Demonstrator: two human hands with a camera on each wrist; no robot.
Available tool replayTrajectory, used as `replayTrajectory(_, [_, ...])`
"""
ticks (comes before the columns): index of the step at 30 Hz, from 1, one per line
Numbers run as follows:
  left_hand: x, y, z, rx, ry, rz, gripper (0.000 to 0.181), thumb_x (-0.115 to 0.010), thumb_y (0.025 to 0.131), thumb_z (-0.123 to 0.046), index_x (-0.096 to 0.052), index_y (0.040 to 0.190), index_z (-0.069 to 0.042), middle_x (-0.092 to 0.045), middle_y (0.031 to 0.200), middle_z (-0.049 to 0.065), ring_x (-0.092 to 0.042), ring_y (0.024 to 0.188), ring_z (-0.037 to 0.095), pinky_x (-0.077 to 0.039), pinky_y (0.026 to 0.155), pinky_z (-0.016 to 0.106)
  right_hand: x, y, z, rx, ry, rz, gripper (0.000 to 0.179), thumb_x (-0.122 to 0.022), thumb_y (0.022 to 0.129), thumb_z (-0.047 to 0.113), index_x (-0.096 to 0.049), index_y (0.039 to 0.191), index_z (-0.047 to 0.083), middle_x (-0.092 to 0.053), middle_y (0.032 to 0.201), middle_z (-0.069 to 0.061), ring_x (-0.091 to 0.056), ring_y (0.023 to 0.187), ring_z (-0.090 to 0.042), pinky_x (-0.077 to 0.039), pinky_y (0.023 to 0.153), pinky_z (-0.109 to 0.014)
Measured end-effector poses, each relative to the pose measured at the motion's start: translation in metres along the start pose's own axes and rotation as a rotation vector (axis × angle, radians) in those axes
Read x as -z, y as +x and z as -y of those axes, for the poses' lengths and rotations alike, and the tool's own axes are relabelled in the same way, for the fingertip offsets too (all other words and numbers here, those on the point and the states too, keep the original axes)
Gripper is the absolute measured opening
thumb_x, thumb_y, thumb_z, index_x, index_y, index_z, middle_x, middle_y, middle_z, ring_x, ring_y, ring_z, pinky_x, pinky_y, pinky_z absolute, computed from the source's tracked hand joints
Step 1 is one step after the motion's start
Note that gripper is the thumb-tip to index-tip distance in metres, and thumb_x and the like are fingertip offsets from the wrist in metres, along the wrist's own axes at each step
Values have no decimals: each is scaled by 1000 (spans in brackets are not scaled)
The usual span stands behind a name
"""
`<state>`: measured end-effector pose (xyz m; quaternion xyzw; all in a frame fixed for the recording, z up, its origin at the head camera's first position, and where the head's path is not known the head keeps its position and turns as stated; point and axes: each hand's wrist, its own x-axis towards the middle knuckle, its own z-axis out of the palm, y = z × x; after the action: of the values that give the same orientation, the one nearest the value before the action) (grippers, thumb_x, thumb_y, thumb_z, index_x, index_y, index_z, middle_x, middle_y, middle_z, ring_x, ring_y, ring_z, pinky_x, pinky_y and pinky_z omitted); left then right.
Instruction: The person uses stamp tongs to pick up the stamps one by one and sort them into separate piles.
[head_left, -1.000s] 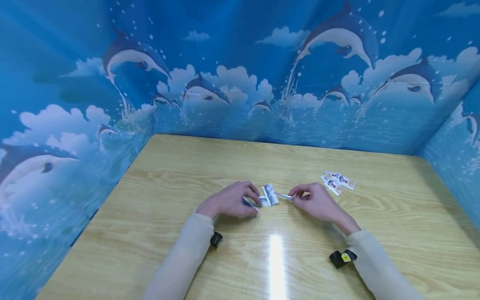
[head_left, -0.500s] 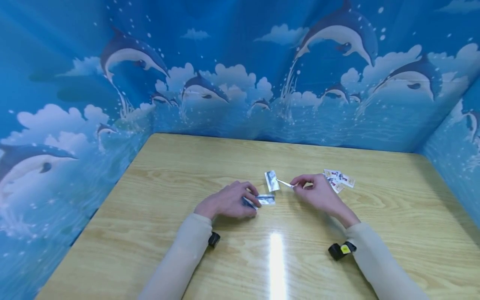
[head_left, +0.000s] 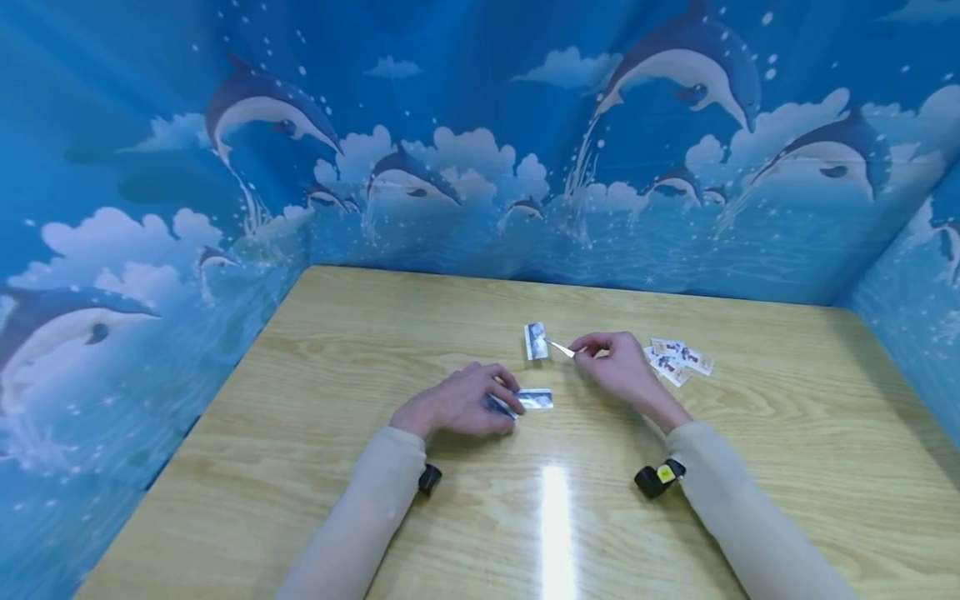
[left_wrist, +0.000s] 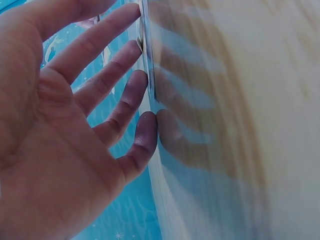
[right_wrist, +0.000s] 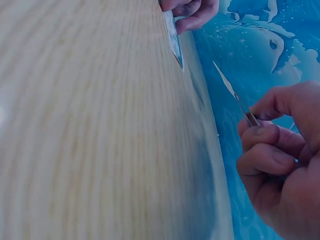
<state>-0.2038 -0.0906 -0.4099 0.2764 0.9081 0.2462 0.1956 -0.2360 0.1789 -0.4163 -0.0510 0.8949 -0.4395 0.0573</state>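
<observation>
In the head view my left hand (head_left: 467, 402) rests over the table with its fingers spread. Its fingertips touch small blue-and-white printed cards (head_left: 536, 399), partly hidden under them; the left wrist view shows these cards edge-on. My right hand (head_left: 618, 367) pinches slim silver tweezers (head_left: 561, 348) between thumb and fingers. At the tweezers' tip is another small blue-and-white card (head_left: 536, 342), held a little above the table farther back. The right wrist view shows this lifted card (right_wrist: 227, 82) nearly edge-on, with the tweezers (right_wrist: 242, 106) running back into the fingers.
Several small printed cards with red figures (head_left: 678, 360) lie overlapping just right of my right hand. The wooden table (head_left: 360, 333) ends at a blue dolphin-print curtain (head_left: 465, 225) at the back and sides. Light glares on the table's front.
The card at the tweezers' tip has come off the cards by my left hand and moved up and back. My right hand has moved back and slightly left with it. My left hand stays put.
</observation>
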Motion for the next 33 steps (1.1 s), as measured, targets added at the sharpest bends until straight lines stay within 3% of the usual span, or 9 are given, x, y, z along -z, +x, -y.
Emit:
replayTrajectory(8, [0,0,-2,28,2,14,27,-74,89,-36,-78,115,-32,-57,141,-9,-48,131,20,-38,113,44,-10,13,-1,-59,17,-11,27,-61,90,10,-76,112,5,-70,103,-12,-55,89,-20,-45,74,-29])
replayTrajectory(20, [2,0,-1,13,13,19,25,-73,90,-37,-78,115,-32,-57,141,-9,-48,133,21,-38,114,45,-23,27,11,-157,67,2,27,-63,93,16,-75,115,6,-67,106,-11,-55,89,-19,-45,71,-28])
replayTrajectory(33, [2,1,-1,19,3,27,24,-73,91,-35,-78,115,-32,-58,141,-7,-49,134,21,-39,114,45,-29,37,16,-207,42,23,27,-63,96,18,-73,119,7,-67,120,-15,-59,104,-24,-48,85,-32])
